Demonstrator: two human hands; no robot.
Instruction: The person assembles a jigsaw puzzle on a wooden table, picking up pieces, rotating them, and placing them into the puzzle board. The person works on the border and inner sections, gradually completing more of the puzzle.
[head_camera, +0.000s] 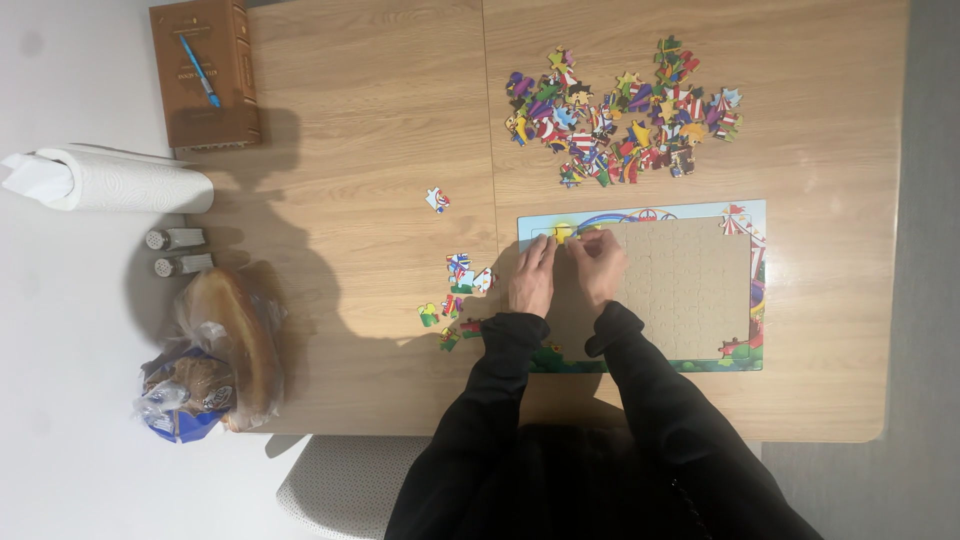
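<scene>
Currently the yellow sun-printed cardboard puzzle piece (563, 232) sits at the upper left corner of the rectangular puzzle tray (742, 290), its orientation too small to read. Left hand (532, 279) and right hand (600, 265) pinch it closed-fingered. The tray's long axis runs across the frame; its interior is nearly all bare, and the heap of multicoloured loose pieces (620, 112) lies above, unplaced.

The wooden table (380, 150) carries a puzzle tray (700, 290), loose pieces (615, 110), a book (205, 75) and bagged bread (225, 350).

Brown book (205, 90) with blue pen (200, 71), paper towel roll (125, 183), two shakers (178, 252), bagged bread (222, 350)
</scene>
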